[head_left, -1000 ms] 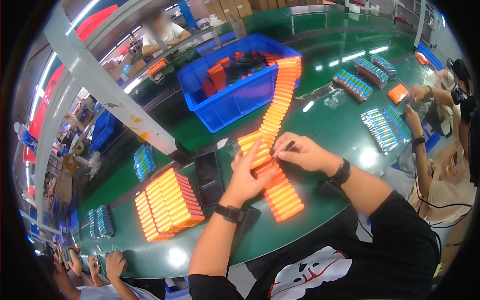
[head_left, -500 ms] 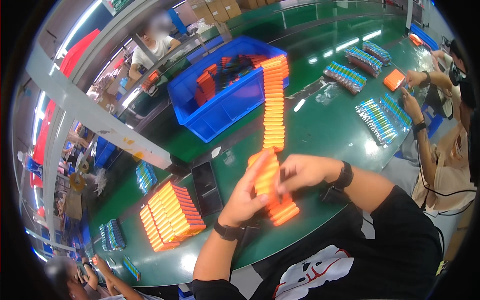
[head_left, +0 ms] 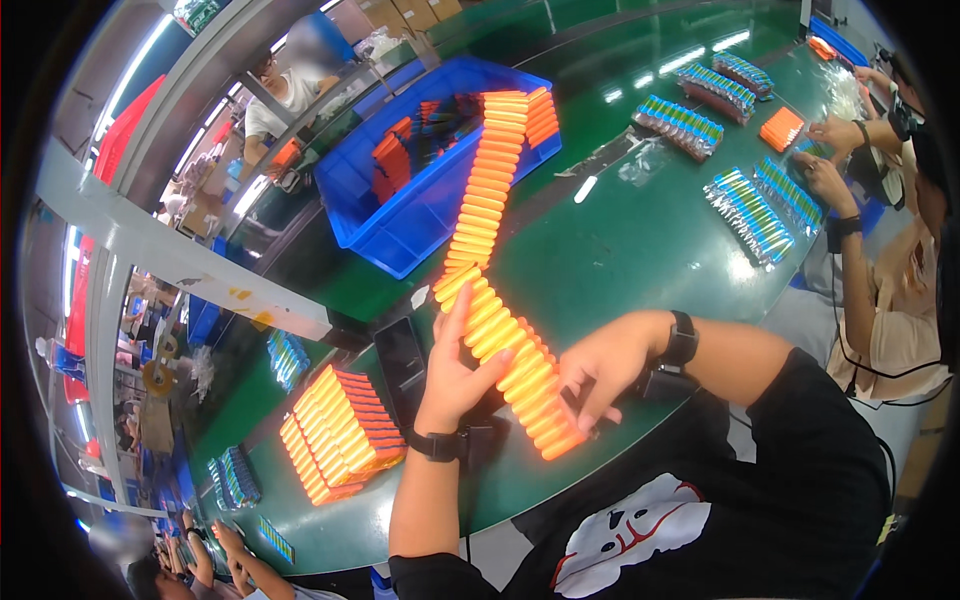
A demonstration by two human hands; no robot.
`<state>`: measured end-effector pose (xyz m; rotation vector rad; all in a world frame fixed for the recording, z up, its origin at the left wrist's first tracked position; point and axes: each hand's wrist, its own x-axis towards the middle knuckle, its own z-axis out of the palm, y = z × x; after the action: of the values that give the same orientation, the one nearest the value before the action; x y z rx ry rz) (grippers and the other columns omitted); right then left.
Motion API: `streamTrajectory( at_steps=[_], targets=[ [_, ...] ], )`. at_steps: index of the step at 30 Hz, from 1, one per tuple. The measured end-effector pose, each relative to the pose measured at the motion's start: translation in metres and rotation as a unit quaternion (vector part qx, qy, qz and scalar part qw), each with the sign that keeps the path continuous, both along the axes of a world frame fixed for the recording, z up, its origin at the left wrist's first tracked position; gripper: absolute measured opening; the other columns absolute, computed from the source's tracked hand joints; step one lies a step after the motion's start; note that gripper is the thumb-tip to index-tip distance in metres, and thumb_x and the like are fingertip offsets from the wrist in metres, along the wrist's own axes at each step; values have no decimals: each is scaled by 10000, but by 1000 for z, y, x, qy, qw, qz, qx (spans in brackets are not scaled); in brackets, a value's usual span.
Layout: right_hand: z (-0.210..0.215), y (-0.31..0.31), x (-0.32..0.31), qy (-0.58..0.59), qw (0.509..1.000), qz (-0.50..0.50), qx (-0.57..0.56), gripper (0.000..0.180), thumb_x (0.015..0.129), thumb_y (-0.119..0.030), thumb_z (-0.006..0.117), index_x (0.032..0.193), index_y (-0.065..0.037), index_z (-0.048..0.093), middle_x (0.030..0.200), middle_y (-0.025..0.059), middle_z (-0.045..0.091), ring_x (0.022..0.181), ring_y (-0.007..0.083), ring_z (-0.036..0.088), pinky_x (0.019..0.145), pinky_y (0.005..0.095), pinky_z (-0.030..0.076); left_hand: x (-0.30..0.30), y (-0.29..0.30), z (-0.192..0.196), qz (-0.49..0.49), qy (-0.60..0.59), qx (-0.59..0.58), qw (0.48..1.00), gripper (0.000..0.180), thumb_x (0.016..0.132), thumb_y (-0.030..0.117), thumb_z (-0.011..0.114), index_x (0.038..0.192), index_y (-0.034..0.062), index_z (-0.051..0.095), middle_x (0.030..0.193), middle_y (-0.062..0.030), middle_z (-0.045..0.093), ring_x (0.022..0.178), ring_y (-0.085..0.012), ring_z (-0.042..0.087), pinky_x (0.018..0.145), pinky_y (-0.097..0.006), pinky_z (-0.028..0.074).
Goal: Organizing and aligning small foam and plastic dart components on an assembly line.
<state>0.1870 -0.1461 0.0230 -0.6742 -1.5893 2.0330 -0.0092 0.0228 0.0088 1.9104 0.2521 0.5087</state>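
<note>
Glossy green table (head_left: 620, 250) carries a blue bin (head_left: 400, 225) at its far side, with a long orange row of cells (head_left: 490, 200) running from it toward the near edge. An orange stack (head_left: 340, 435) lies at left; blue packs (head_left: 750, 215) lie in rows at right.

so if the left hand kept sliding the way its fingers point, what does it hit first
The left hand points up the table along the near row of orange cells it already touches. Going on, it would likely meet the long upright column of orange cells, then the blue bin; depth is uncertain.
</note>
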Motion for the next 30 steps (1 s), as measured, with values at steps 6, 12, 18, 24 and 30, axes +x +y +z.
streamTrajectory(
  at_steps=[6, 12, 18, 24, 30],
  targets=[
    [-12, 6, 8, -58, 998, -15, 1, 209, 964, -188, 682, 1015, 10, 723, 885, 84, 737, 646, 134, 690, 575, 243, 499, 1, 2, -18, 54, 133, 173, 974, 958, 771, 403, 822, 1560, 86, 382, 1491, -146, 505, 1451, -369, 301, 1194, -498, 163],
    [-2, 9, 14, -141, 988, 32, -49, 216, 955, -175, 697, 981, 40, 711, 884, 103, 736, 666, 154, 693, 634, 277, 552, 5, -1, -19, 78, 164, 207, 961, 942, 749, 462, 814, 1544, 140, 425, 1478, -135, 524, 1441, -404, 310, 1173, -485, 134],
    [-5, 9, 13, -121, 992, 14, -36, 227, 960, -177, 696, 977, 49, 708, 864, 113, 731, 678, 153, 691, 637, 271, 560, 9, -3, -10, 77, 154, 169, 971, 955, 746, 464, 819, 1541, 117, 418, 1462, -156, 528, 1444, -402, 301, 1170, -483, 148],
    [10, 10, 22, -199, 976, 52, -70, 200, 964, -164, 685, 978, 34, 709, 868, 97, 735, 701, 142, 692, 635, 262, 564, 7, -2, -13, 95, 171, 161, 967, 973, 745, 453, 831, 1547, 109, 400, 1436, -207, 521, 1447, -397, 291, 1168, -480, 162],
    [-3, 22, 27, -18, 879, -458, 134, 160, 973, -90, 655, 1059, 30, 716, 957, 80, 716, 847, 123, 657, 801, 271, 520, 10, 0, -21, 79, 158, 201, 964, 990, 738, 456, 838, 1555, 123, 388, 1471, -154, 507, 1421, -360, 350, 1184, -474, 167]
  ],
)
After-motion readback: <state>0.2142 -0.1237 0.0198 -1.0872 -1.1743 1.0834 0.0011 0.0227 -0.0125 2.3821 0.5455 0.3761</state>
